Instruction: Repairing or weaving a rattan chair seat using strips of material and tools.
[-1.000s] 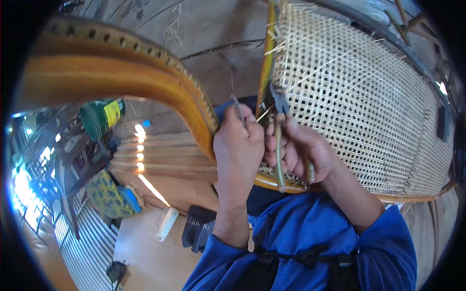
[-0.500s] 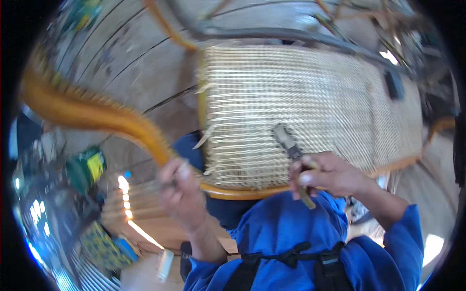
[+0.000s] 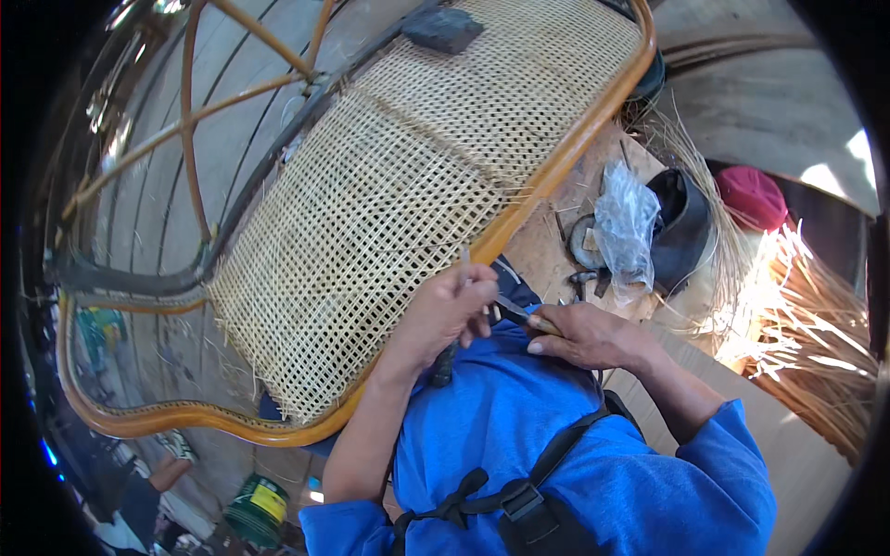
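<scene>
A curved bench frame of orange-brown wood [image 3: 547, 181] lies across my front, and a woven cane panel [image 3: 371, 213] spans it. Over the panel's near edge, my left hand [image 3: 443, 313] is closed with its fingers curled, and a thin pale strip [image 3: 465, 262] pokes up between them. To its right, my right hand [image 3: 589, 335] grips a knife [image 3: 514, 308] by its light handle, the narrow blade pointing at the left hand. A dark object [image 3: 443, 368], too hidden to name, rests on my blue clothing below the left wrist.
On the panel's far part sits a dark block [image 3: 442, 30]. A clear plastic bag [image 3: 625, 227], a black container [image 3: 681, 227], a hammer [image 3: 582, 281] and a red cloth-like item [image 3: 751, 197] stand right. Cane bundles [image 3: 820, 343] lie beyond. A green bucket [image 3: 257, 510] stands lower left.
The view has swung right across the bench. My left hand has let go of the wooden frame and come close to the right hand. My right hand has drawn back from above the panel.
</scene>
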{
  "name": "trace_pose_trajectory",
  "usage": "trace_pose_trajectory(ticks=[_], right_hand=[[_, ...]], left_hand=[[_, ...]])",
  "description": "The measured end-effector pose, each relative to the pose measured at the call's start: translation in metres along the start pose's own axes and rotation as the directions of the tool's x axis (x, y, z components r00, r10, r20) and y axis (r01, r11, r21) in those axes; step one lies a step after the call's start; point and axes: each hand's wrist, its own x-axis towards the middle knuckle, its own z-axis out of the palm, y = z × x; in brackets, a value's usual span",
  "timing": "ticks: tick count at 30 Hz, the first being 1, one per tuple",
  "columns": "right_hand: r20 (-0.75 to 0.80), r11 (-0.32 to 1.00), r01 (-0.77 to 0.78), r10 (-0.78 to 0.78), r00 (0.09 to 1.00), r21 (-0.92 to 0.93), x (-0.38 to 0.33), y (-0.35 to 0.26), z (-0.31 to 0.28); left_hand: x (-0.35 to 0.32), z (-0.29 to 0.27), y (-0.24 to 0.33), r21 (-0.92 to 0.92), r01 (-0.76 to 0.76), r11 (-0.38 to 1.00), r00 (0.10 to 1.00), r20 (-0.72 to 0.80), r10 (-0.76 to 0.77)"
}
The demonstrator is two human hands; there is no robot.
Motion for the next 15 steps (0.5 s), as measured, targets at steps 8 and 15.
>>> trace_pose_trajectory(ticks=[8, 15], right_hand=[[-0.110, 0.972, -0.033, 0.060, 0.992, 0.234, -0.037, 0.090, 0.009], [-0.320, 0.943, -0.332, 0.308, 0.896, -0.021, -0.022, 0.150, 0.036]], left_hand=[[0.085, 0.065, -0.027, 0.424, 0.141, 0.894, 0.912, 0.296, -0.284], [0.119, 0.060, -0.067, 0.343, 0.089, 0.935, 0.950, 0.253, -0.183]])
